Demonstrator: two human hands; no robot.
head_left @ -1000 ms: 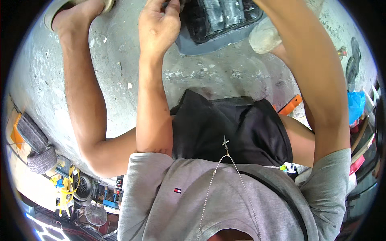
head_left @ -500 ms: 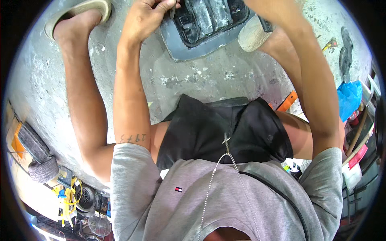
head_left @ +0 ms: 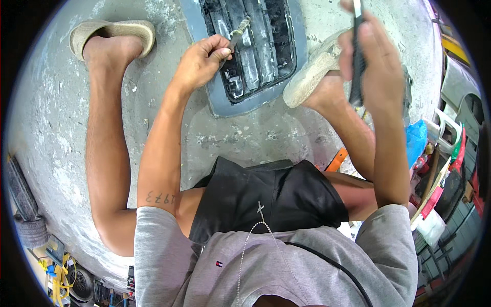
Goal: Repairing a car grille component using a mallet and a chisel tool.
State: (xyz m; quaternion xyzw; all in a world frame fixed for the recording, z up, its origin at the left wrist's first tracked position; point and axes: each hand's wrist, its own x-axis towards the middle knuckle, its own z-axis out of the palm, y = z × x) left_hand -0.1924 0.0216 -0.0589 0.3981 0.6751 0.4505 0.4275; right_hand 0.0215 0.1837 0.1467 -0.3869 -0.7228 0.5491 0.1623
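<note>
On the concrete floor in front of me lies a grey panel (head_left: 245, 110) with a dark, ribbed recess full of slats and slots. At its left edge, my left hand (head_left: 201, 62) pinches a thin, flat dark strip (head_left: 235, 41) between thumb and fingers. Pale, lumpy material clings to the strip's far end, which is over the slats. My right hand (head_left: 378, 61), smeared by motion, is raised to the right of the panel. It grips a tool with a black handle (head_left: 356, 66) and a light, narrow upper end, whose exact kind I cannot make out.
My sandalled feet stand either side, the right sandal (head_left: 312, 77) close to the panel. An orange object (head_left: 336, 160) lies by my right thigh. At right are a blue plastic bag (head_left: 415, 140) and piled clutter. Tyres (head_left: 31, 231) and yellow straps (head_left: 61, 276) are at lower left.
The panel and both hands now appear lower in the picture, as the view has shifted. My right hand has lifted away to the right with the black-handled tool; the left still pinches the strip.
</note>
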